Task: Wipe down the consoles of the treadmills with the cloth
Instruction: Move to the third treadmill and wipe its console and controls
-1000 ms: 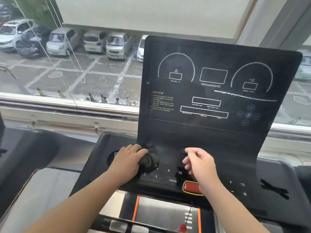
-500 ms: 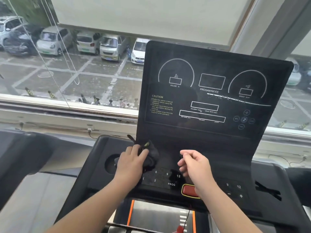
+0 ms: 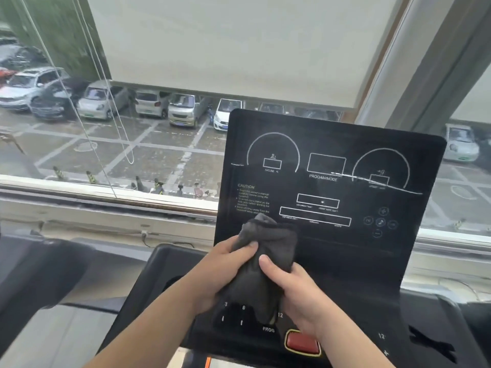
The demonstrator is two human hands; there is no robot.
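The right hand has joined the left hand on the dark grey cloth, now raised from the treadmill console keypad. Both hands' fingers curl round the bunched cloth, held before the console's lower panel, above its red stop button.

Looks like a gym or fitness room: there's a treadmill console with incline and speed dials, a PROG key and a red stop button. It faces a big window with a roller blind, parked cars down below.
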